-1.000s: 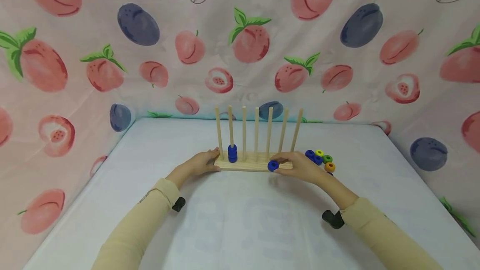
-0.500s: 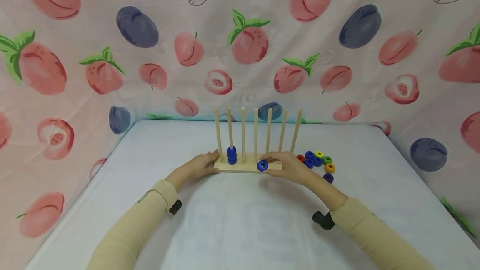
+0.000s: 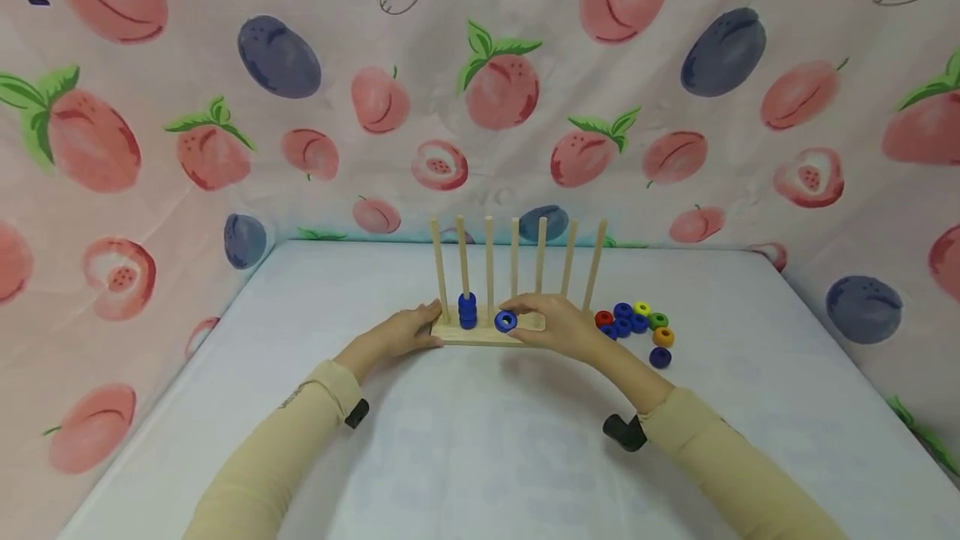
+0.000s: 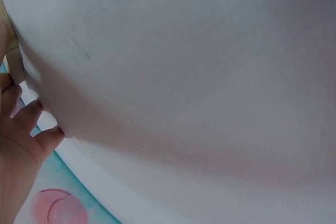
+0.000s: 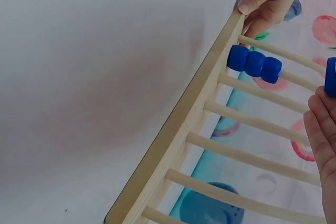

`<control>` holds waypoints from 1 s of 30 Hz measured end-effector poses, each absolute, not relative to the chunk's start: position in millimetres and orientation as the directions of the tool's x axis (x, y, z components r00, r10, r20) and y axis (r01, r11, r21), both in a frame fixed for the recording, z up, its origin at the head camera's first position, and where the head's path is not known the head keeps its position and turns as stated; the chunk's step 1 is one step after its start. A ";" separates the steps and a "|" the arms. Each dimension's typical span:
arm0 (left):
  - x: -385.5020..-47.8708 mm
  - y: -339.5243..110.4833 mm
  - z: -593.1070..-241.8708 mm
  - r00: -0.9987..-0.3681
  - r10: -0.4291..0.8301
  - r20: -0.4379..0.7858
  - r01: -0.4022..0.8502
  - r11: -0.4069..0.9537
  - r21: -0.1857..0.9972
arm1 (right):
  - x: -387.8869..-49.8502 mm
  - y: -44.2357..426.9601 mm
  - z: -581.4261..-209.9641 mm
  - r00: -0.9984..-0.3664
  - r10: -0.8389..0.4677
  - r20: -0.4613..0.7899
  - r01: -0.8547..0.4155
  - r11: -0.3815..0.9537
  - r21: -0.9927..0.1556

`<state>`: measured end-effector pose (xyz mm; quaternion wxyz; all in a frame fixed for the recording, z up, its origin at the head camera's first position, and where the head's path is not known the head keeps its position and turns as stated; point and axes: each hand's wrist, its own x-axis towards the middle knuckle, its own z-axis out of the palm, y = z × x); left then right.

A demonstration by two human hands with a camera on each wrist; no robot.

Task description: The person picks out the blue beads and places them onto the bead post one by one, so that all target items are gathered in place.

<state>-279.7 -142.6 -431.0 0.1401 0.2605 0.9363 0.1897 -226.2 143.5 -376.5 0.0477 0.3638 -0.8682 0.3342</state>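
A blue ring (image 3: 499, 325) was pinched between the thumb and fingers of the right hand (image 3: 562, 325) and was held, in the head view, before the gap between the third and fourth of seven upright pegs (image 3: 490, 265), counted from the left. Its hole was turned toward the viewer rather than downward, so misalignment was judged the likeliest fault: were it lowered at that angle, the ring could have been caught on a peg's tip and levered out of the pinch. The left end of the wooden base (image 3: 472, 337) was gripped by the left hand (image 3: 401, 332); were that grip relaxed, the base could have been skewed or tipped by a sideways knock, and the three stacked blue rings (image 3: 467, 312) on the second peg could have been spilled. Near the base's right end, loose rings (image 3: 638, 327) were clustered on the white table (image 3: 480, 440); by a dropped ring or a swept forearm, these could have been scattered.
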 end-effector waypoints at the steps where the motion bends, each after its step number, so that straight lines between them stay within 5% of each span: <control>1: -280.5 -142.2 -431.3 -0.826 0.540 -0.164 0.432 0.792 0.432 | -227.1 142.3 -375.7 -0.729 -0.599 0.331 -0.665 0.508 -0.547; 18: -281.7 -141.6 -430.4 -0.830 0.533 -0.166 0.429 0.799 0.422 | -235.5 126.3 -353.0 -0.728 -0.554 0.405 -0.678 0.492 -0.546; 30: -282.9 -140.8 -433.4 -0.843 0.513 -0.162 0.411 0.808 0.421 | -240.1 111.5 -336.4 -0.658 -0.540 0.525 -0.753 0.474 -0.456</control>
